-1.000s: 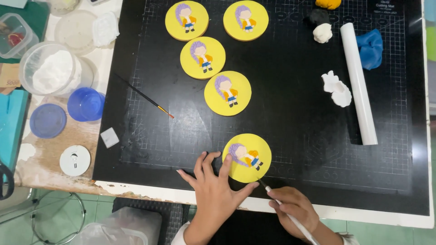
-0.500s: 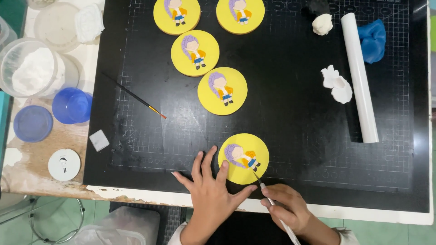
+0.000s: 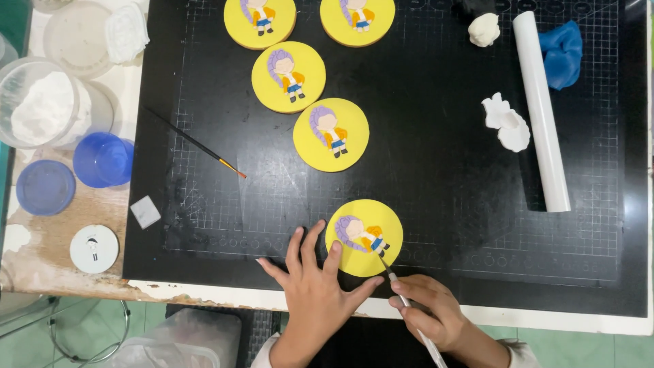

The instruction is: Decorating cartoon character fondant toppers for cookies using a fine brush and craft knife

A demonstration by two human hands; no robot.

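Round yellow cookie with a little purple-haired figure [image 3: 364,237] lying flat on the black grid mat [image 3: 436,177], near its front edge. Left hand [image 3: 315,289] pressed flat beside it, fingers [image 3: 333,257] spread wide, two touching the cookie's left rim. Right hand [image 3: 430,312] just below, pinched around a thin white tool [image 3: 409,305], tip touching the figure.

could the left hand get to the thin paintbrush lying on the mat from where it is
Probably yes. The left hand rests splayed on the black mat, steadying the nearest yellow disc. The paintbrush lies up and to its left, with only bare mat between them.
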